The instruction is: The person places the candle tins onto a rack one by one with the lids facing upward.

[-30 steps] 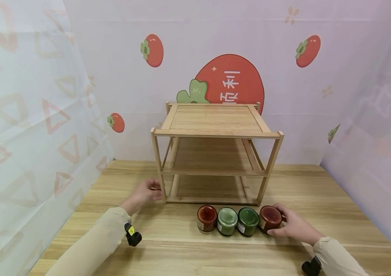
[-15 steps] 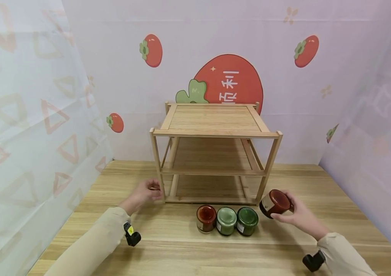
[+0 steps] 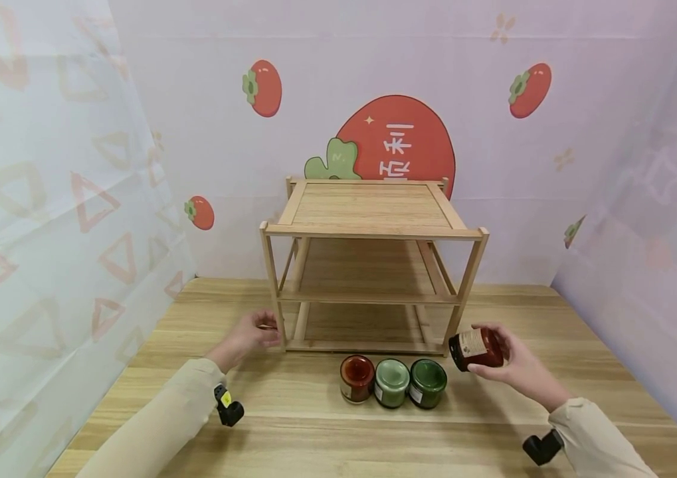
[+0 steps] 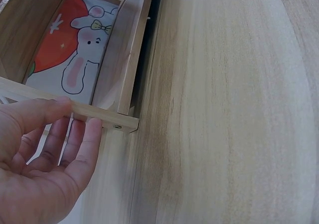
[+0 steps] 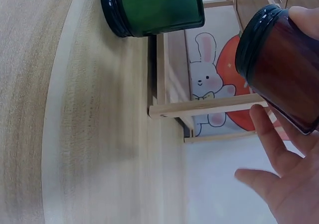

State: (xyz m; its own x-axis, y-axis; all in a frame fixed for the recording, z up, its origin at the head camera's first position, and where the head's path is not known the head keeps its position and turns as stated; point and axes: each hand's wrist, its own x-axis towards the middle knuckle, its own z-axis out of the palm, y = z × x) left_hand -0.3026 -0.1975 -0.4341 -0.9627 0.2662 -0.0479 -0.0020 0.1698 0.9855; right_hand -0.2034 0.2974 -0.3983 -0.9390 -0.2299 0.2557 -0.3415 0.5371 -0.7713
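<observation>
My right hand (image 3: 520, 365) grips a brown-red glass jar (image 3: 484, 346) with a dark lid. The jar is tipped on its side above the table, its paper label facing the head camera and its lid pointing left. In the right wrist view the jar (image 5: 284, 64) sits between thumb and fingers, with some fingers spread. My left hand (image 3: 252, 337) holds the front left leg of a wooden rack (image 3: 374, 232); in the left wrist view thumb and fingertips lie on either side of that leg (image 4: 30, 93).
Three jars stand lid-down in a row before the rack: a red-brown jar (image 3: 357, 379), a pale green jar (image 3: 392, 383) and a dark green jar (image 3: 428, 384). The rack has three wooden levels. Printed cloth walls (image 3: 224, 146) enclose the wooden table (image 3: 314, 438).
My right hand has lifted the brown-red jar from the row's right end and tipped it over, turning its label toward the head camera. The left hand stays at the rack's leg.
</observation>
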